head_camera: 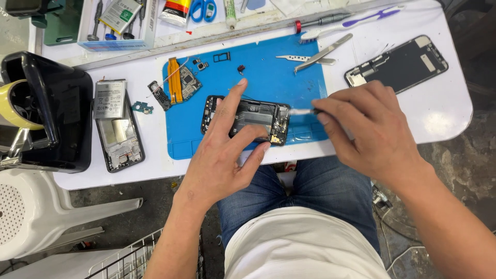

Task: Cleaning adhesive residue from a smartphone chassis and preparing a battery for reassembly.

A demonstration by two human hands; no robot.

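The opened phone lies mid-frame on the blue mat, pinned by the left hand's spread fingers. The right hand pinches a thin tool at its right end. A slip there could scratch the board or flick loose parts off the worktop.

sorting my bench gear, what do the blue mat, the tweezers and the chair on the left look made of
Blue mat: looks like silicone or rubber, matte, with moulded compartments along its near edge. Tweezers: bare metal, going by the silvery sheen. Chair: moulded white plastic, smooth, with a perforated seat.
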